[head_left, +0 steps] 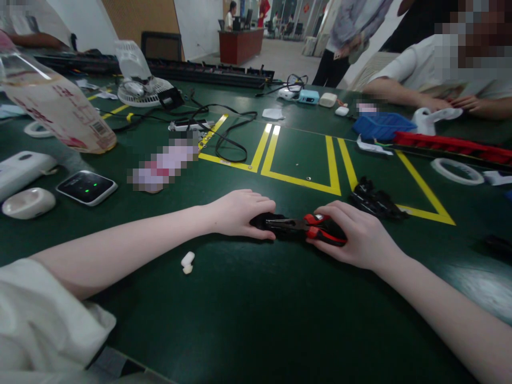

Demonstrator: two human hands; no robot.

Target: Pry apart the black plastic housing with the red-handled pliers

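Note:
My right hand (352, 234) is closed around the red-and-black handles of a pair of pliers (326, 229), whose jaws point left. Opposite it, my left hand (242, 213) grips a small black part (264, 220) between thumb and fingers. The plier jaws lie against this part; whether they clamp it I cannot tell. What kind of part it is does not show clearly. Just beyond my right hand lies a pile of similar-looking black parts (376, 200). Two small whitish bits (187, 262) rest on the green table (256, 320) near my left forearm.
At the left stand a drink bottle (68, 106), a small device with green lights (87, 186) and a white case (29, 202). A white fan (140, 88) and black cables (232, 149) lie farther back. Right are a blue bin (380, 126), a red strip (452, 146) and a seated person (424, 74).

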